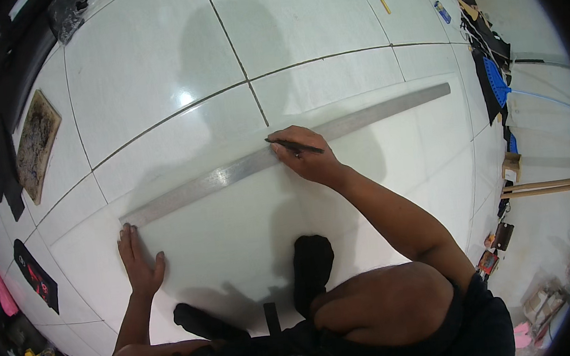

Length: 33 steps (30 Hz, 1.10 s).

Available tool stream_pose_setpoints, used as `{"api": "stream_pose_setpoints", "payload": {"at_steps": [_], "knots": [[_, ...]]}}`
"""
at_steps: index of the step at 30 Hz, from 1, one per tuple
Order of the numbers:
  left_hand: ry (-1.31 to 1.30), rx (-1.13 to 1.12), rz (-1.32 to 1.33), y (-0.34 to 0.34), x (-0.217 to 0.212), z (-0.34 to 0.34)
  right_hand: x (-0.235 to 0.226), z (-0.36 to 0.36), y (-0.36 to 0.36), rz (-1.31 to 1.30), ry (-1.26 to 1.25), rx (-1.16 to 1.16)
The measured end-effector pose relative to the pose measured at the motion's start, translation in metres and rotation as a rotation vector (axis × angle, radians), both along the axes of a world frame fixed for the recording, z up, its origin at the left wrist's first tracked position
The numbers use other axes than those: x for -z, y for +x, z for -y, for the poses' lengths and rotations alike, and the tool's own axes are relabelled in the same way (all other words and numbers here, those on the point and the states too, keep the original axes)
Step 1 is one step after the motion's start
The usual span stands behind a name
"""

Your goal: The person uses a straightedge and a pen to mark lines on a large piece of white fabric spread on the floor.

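A long metal ruler (230,172) lies slantwise across a pale translucent sheet (391,148) spread on the white tiled floor (153,61). My right hand (307,156) is closed on a dark pencil (294,146) whose tip touches the ruler's edge near its middle. My left hand (139,260) lies flat with fingers apart on the sheet, its fingertips at the ruler's left end. My knees and black-socked feet (311,264) are at the lower edge.
A brown mat (36,144) lies at the left. Dark cloth pieces (34,274) and clutter line the left edge. Blue and black pieces (493,78), a red thing and wooden sticks (540,187) sit at the right. A small yellow object (385,5) lies far off.
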<state>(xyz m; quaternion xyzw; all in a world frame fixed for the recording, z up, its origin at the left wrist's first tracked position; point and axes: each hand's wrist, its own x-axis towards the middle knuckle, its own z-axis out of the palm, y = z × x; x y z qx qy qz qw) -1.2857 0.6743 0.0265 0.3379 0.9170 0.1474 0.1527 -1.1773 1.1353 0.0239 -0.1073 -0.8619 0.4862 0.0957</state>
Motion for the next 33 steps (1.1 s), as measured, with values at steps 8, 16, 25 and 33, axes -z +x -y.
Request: {"api": "stream_pose_setpoints", "payload": {"at_steps": [8,16,25,33], "knots": [[-0.01,0.002,-0.006,0.0,-0.001,0.001,0.0,-0.001,-0.002,-0.033,-0.001,-0.015],[-0.03,0.018,-0.007,0.0,-0.003,0.0,-0.001,0.0,-0.001,-0.071,-0.005,-0.003],[-0.015,-0.007,-0.005,0.0,-0.003,0.0,0.0,0.0,0.0,-0.052,-0.019,0.017],[0.006,0.029,-0.019,0.0,-0.004,-0.001,-0.013,-0.013,-0.019,0.34,-0.139,-0.046]]}}
